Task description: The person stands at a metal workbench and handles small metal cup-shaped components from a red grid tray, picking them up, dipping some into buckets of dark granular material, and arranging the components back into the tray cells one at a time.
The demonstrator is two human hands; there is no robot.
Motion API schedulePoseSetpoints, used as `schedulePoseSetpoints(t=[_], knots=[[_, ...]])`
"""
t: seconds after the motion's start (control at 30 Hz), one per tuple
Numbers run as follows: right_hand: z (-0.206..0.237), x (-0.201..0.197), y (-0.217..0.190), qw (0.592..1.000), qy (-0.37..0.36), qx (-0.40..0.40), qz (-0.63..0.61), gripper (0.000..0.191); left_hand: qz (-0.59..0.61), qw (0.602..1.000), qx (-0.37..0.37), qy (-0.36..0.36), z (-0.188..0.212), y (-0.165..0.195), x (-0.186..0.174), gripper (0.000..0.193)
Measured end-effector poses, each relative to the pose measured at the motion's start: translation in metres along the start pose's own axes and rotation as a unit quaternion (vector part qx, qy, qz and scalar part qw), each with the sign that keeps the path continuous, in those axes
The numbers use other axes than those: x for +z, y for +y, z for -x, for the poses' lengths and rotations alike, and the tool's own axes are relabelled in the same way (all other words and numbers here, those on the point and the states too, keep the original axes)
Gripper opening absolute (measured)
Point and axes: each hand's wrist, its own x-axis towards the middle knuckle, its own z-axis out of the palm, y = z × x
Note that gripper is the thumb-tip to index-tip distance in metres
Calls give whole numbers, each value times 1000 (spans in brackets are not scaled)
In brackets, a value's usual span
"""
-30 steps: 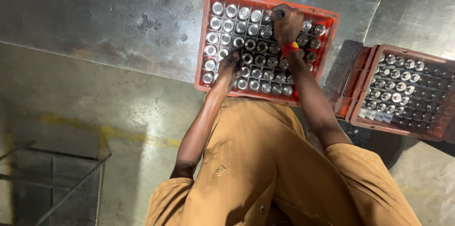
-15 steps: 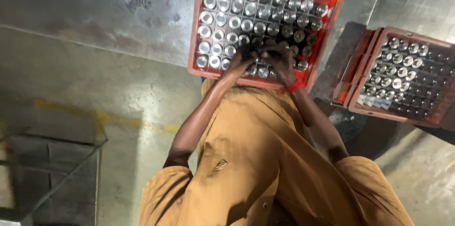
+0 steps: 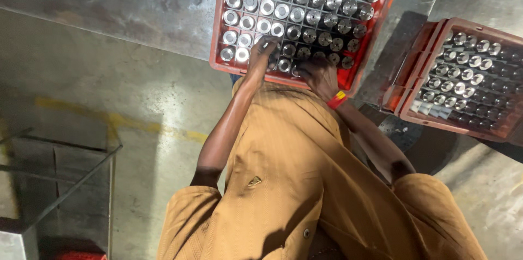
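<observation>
Metal cylinders (image 3: pixel 297 14), shiny round-topped ones, sat upright in the grid cells of a red plastic crate (image 3: pixel 219 20) on the concrete floor (image 3: pixel 109 85), so each stayed apart from its neighbours. Both hands were down at the near rows: the left hand (image 3: pixel 261 53) had fingers curled over a couple of pieces by the near edge, the right hand (image 3: pixel 321 74), with a red and yellow wristband (image 3: pixel 338 99), was pressed in among the darker ones. Honestly couldn't tell if either had pinched one or was only touching. A second crate (image 3: pixel 430 64) of the same parts sat tilted off to the right.
</observation>
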Motion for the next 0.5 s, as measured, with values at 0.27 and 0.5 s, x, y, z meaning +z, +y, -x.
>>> schedulePoseSetpoints(t=[0.27,0.5], knots=[[-32,-35,-14,988,86,30,-124,14,37,999,-25,19,11,9,-8,16],[-178,-86,50,855,323,76,-399,15,-17,997,22,68,23,20,-23,15]])
